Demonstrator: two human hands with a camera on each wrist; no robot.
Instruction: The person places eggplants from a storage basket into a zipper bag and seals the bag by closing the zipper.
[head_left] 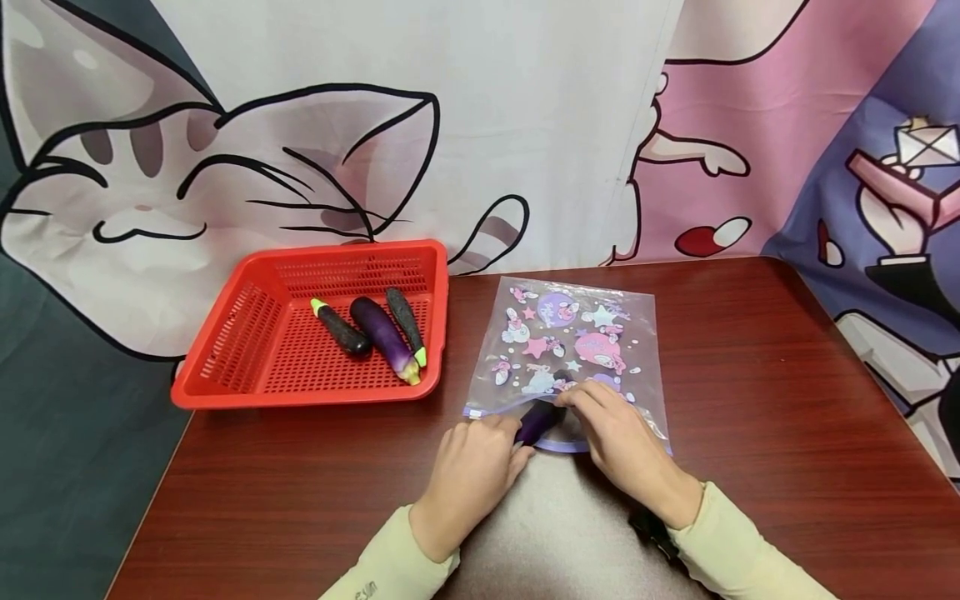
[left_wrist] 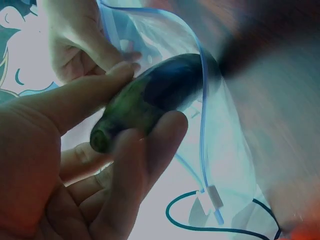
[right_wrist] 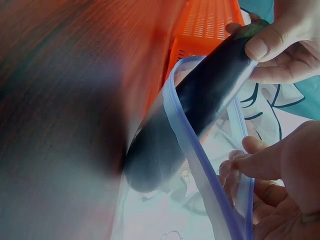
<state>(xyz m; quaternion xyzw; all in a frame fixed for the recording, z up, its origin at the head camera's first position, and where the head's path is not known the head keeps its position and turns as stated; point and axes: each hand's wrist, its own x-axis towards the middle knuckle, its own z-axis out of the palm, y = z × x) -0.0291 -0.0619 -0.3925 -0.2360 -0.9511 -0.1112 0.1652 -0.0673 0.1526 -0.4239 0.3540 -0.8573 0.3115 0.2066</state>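
My left hand (head_left: 472, 462) grips a dark purple eggplant (right_wrist: 215, 82) by its green stem end, thumb on one side and fingers on the other. The eggplant's blunt end lies inside a clear zip bag (head_left: 491, 358) printed with pink and purple cartoon figures, seen through the plastic in the right wrist view. My right hand (head_left: 618, 433) pinches the upper lip of the bag's mouth, beside the eggplant, holding it apart from the lower lip. A purple zip strip (right_wrist: 187, 135) edges the mouth, with a white slider (left_wrist: 214, 196) at its left end.
A red plastic basket (head_left: 300, 404) stands at the left of the brown table (head_left: 787, 400). In it lie a purple eggplant (head_left: 382, 333) and two dark long vegetables with bright green tips, one (head_left: 341, 329) left and one (head_left: 407, 321) right. A cartoon curtain (head_left: 570, 167) hangs behind.
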